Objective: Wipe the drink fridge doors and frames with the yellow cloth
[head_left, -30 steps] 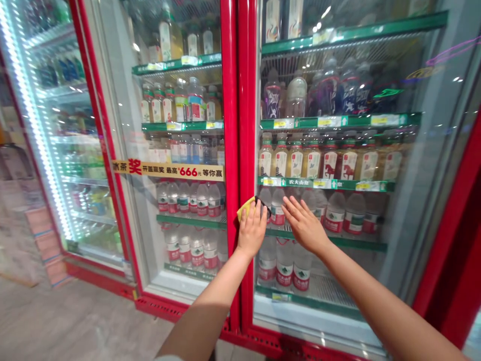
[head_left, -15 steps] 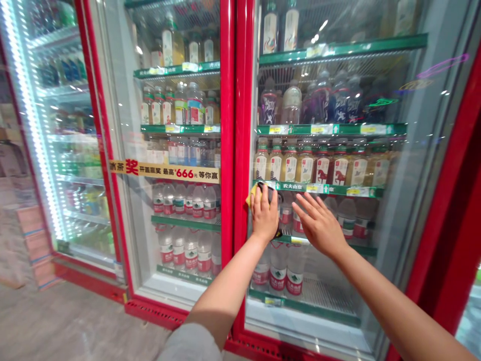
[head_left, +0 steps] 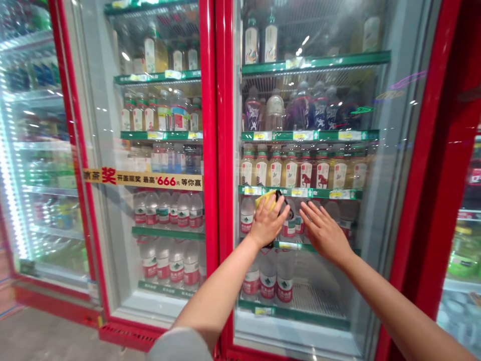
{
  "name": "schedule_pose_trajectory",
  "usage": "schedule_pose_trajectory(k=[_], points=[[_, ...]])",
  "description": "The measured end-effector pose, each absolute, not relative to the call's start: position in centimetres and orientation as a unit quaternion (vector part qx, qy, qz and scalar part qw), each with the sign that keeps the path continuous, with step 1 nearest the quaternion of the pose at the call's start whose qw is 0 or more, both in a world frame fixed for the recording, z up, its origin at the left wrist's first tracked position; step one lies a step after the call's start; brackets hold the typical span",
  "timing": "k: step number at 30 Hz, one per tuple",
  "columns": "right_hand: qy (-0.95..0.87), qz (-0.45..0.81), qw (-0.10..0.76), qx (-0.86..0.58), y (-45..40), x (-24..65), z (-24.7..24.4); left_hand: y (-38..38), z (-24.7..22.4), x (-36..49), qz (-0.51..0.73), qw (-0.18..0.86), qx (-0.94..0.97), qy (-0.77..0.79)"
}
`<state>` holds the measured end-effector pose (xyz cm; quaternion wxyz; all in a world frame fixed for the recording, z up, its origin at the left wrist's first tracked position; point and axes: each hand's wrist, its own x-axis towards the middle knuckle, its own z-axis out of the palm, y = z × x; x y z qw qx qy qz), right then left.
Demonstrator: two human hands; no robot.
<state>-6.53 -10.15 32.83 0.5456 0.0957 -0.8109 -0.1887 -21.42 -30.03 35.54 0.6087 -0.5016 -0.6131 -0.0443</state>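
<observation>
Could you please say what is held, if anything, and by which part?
The left hand presses a yellow cloth, at its middle, against the glass door, grip unclear; the right hand holds nothing visible.

We note bright white light from the far-left LED strip, glare and coloured reflections on the right glass door, and left-edge blur.
</observation>
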Motion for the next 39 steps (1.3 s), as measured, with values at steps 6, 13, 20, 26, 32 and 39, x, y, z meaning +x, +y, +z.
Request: schedule_pose_trajectory(k=[6,13,20,26,32,39], points=[[-0.824,-0.203,0.523,0.081,-7.3,-4.6,32.0,-31.7,36.5,-21.7,-0.119,0.611,-0.4,-0.673],[-0.818,-0.209,0.532,0.066,-5.3,-3.7,32.1,-23.6,39.8,-17.5,-0.135,0.602,-0.439,-0.653],[-0.821,-0.202,0.529,0.07,-3.1,-1.9,31.5,-27.0,37.9,-19.1,-0.097,0.586,-0.467,-0.655],[-0.825,-0.198,0.525,0.057,-2.8,-1.6,31.8,-20.4,42.4,-15.6,-0.195,0.589,-0.412,-0.667],[-0.824,-0.218,0.519,0.067,-1.7,-0.7,31.1,-24.0,37.6,-17.8,0.01,0.55,-0.616,-0.564],[-0.807,-0.196,0.557,0.002,0.0,0.0,33.0,-20.9,42.1,-15.7,-0.201,0.607,-0.377,-0.67]])
